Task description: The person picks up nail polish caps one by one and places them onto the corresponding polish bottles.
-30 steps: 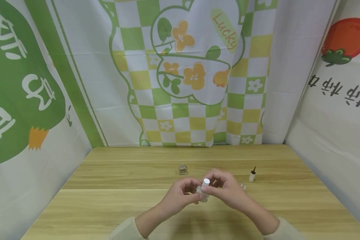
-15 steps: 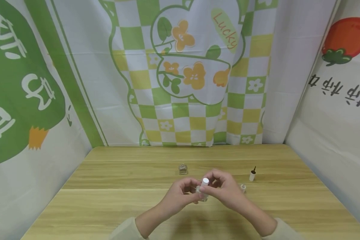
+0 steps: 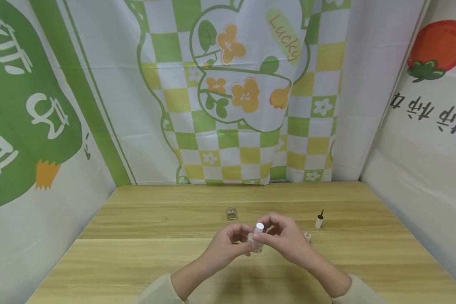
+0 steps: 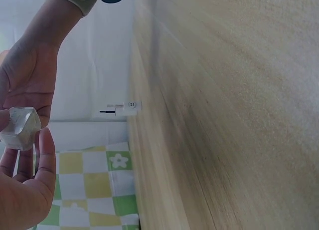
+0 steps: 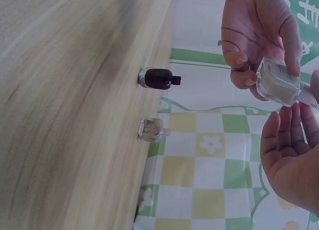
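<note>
Above the table, my left hand holds a small clear glass nail polish bottle between thumb and fingers. My right hand pinches that bottle's white cap, which sits at the bottle's neck. Pale or colourless polish shows through the glass in the right wrist view. From the left wrist camera the bottle's base faces outward, hiding the cap. The two hands nearly meet around the bottle, fingers curled on both sides.
On the wooden table stand an uncapped glitter polish bottle and a dark red one, hidden by the hands in the head view. Right of the hands are a white cap with a dark brush upright and another white cap. Printed curtains hang behind.
Both hands and the bottle stay almost in place. The right hand and the white cap it pinches have shifted very slightly left; more of the loose white cap beside the right hand shows.
</note>
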Available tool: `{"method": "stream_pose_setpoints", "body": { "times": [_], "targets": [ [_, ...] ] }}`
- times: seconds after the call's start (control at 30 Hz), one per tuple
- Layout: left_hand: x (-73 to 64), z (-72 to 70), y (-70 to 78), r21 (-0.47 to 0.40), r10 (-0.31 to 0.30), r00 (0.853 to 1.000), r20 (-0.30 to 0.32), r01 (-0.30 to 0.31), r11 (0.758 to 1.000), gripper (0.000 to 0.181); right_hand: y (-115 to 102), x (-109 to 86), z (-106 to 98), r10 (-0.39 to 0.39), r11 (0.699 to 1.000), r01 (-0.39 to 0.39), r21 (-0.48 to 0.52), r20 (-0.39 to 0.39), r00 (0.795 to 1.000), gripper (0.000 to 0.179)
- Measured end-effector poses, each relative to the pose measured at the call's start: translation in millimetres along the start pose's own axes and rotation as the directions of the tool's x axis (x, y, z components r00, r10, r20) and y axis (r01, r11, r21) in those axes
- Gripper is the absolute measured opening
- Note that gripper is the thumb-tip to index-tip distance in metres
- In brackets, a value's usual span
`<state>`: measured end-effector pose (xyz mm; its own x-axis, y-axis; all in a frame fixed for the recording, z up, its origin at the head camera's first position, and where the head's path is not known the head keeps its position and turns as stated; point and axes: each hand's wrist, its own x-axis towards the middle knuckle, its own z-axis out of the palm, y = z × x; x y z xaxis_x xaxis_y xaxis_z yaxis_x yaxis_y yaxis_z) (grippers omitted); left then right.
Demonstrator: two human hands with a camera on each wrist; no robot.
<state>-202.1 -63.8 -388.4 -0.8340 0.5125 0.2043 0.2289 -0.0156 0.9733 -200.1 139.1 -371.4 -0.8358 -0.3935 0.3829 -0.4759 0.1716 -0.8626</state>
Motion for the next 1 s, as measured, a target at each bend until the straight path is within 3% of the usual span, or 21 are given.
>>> {"method": "stream_pose_setpoints", "body": {
  "times": [0.53, 1.0],
  "targets": [
    [-0.7, -8.9, 4.9, 0.031, -0.004, 1.0, -0.025, 0.005, 1.0, 0.025, -10, 9.8, 3, 0.064, 0.998, -0.064, 0.0, 0.037, 0.997, 0.022],
    [-8.1, -29.8, 15.1, 0.092, -0.02, 0.996, -0.085, 0.028, 0.995, 0.025, -15, 32.1, 16, 0.038, 0.999, -0.037, -0.024, 0.042, 0.998, 0.016]
  ]
}}
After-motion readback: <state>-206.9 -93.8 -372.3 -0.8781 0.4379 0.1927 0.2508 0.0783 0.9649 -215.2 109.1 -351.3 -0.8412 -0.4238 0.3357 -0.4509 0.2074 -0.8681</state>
